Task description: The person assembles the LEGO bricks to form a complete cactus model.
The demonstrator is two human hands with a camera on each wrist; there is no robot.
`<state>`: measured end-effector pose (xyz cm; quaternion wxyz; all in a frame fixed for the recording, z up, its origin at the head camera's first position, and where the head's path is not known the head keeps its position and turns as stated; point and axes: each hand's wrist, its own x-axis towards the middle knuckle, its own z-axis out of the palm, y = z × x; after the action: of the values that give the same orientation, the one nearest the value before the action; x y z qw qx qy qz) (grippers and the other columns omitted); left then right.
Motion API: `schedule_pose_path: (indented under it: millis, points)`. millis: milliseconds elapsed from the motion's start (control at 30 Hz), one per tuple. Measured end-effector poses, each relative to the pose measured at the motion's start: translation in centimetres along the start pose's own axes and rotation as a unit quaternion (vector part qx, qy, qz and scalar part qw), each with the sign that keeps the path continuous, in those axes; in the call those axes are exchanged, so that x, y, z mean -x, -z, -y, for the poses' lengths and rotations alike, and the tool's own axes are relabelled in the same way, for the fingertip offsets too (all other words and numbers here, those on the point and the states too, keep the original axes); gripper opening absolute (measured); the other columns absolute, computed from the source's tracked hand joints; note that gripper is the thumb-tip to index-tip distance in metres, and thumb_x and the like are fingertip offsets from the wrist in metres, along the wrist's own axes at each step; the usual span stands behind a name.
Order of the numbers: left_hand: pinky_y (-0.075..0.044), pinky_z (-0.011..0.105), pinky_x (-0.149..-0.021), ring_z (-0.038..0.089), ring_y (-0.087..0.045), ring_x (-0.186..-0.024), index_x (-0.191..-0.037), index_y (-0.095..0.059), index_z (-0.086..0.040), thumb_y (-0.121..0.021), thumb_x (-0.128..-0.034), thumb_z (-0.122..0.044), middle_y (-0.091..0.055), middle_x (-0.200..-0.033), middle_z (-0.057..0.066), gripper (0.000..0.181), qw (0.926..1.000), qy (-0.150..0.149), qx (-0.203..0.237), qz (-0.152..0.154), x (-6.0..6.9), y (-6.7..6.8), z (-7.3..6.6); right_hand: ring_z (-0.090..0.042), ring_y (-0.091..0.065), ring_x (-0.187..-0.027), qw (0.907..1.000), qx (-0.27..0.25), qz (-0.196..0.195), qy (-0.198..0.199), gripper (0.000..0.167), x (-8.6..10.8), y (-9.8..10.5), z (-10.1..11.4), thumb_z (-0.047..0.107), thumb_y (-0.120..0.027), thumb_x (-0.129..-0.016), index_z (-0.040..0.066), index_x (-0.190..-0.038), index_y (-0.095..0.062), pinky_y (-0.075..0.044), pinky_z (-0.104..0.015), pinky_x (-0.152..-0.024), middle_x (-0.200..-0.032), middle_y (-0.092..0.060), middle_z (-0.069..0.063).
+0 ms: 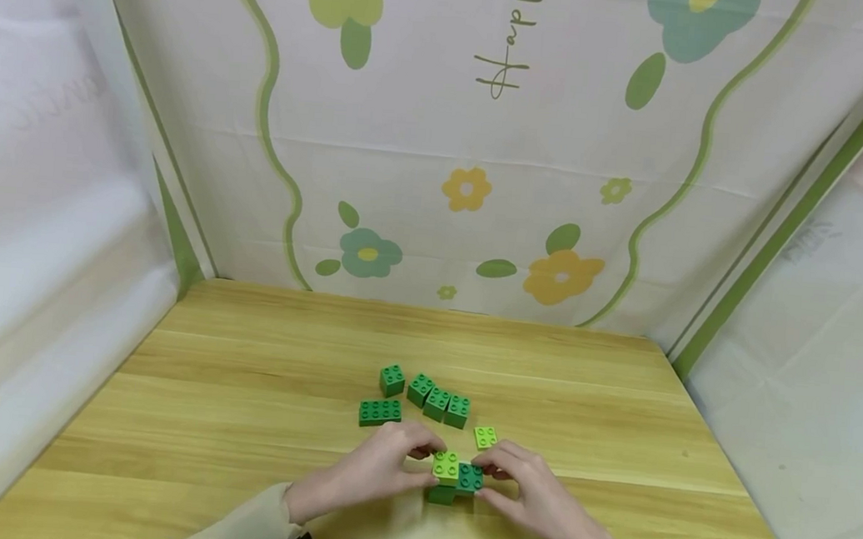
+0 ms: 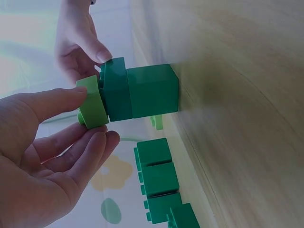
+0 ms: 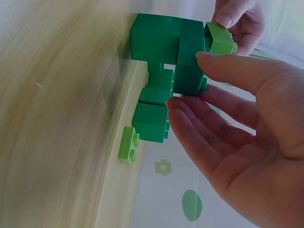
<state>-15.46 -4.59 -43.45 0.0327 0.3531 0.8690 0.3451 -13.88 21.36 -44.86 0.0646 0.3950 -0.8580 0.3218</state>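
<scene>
My left hand [image 1: 383, 467] pinches a light green two-by-two brick [image 2: 92, 102] between thumb and fingers. That brick sits slightly tilted over one end of a flat dark green brick [image 3: 190, 57], with studs showing between them. Under the same end, a taller green brick [image 2: 152, 90] stands on the table and bears the flat one, whose other end juts out to the right. My right hand [image 1: 536, 494] holds this jutting end, the thumb on the near side and the fingers on the far side.
Behind the hands on the wooden table [image 1: 266, 375] lie a long green brick [image 1: 380, 414], a lone green two-by-two brick [image 1: 392, 381] and a row of green bricks [image 1: 437, 403]. A flat light green brick [image 1: 485, 437] lies just beyond my right hand. Printed cloth walls surround the table.
</scene>
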Motion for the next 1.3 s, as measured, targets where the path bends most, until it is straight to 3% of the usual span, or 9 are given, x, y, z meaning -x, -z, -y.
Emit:
schedule_pose_path:
  millis: [167,600,1033,1300]
  points:
    - [-0.055,0.010,-0.081,0.010,-0.069,-0.095,-0.111,-0.070,-0.009,-0.080,-0.0821,-0.015,-0.074,-0.108,0.003,0.031,0.9999,-0.006,-0.009,-0.005,0.0,-0.3,0.0,-0.009,-0.068,-0.091,1.0000,0.001,-0.002,0.005,0.030,0.0,-0.1,-0.1,0.010,-0.076,-0.084,0.012,-0.112,-0.066,-0.062,-0.023,-0.075,-0.105,-0.069,0.001]
    - [-0.055,0.010,-0.083,0.005,-0.070,-0.097,-0.116,-0.068,-0.007,-0.077,-0.0841,-0.009,-0.074,-0.113,0.006,0.033,0.9994,-0.022,0.026,0.000,0.0,-0.6,0.2,-0.009,-0.068,-0.090,1.0000,-0.006,-0.004,0.007,0.030,0.0,-0.2,-0.2,0.010,-0.076,-0.085,0.011,-0.112,-0.066,-0.062,-0.022,-0.073,-0.104,-0.068,0.001]
    - [-0.054,0.008,-0.079,0.004,-0.068,-0.090,-0.114,-0.072,-0.007,-0.078,-0.0811,-0.009,-0.075,-0.107,0.004,0.033,0.9994,-0.029,-0.011,-0.014,-0.2,-0.9,-0.3,-0.010,-0.068,-0.092,0.9998,-0.018,0.004,-0.011,0.029,0.1,-0.2,-0.2,0.010,-0.076,-0.086,0.012,-0.113,-0.066,-0.062,-0.022,-0.074,-0.106,-0.068,0.000]
    - [-0.057,0.011,-0.079,0.007,-0.070,-0.091,-0.114,-0.071,-0.005,-0.078,-0.0807,-0.008,-0.075,-0.106,0.007,0.034,0.9993,-0.029,-0.005,-0.024,0.1,-1.2,-0.2,-0.012,-0.069,-0.092,0.9998,-0.021,-0.001,-0.005,0.030,0.1,-0.3,-0.1,0.008,-0.076,-0.085,0.012,-0.113,-0.065,-0.062,-0.022,-0.074,-0.106,-0.068,0.000]
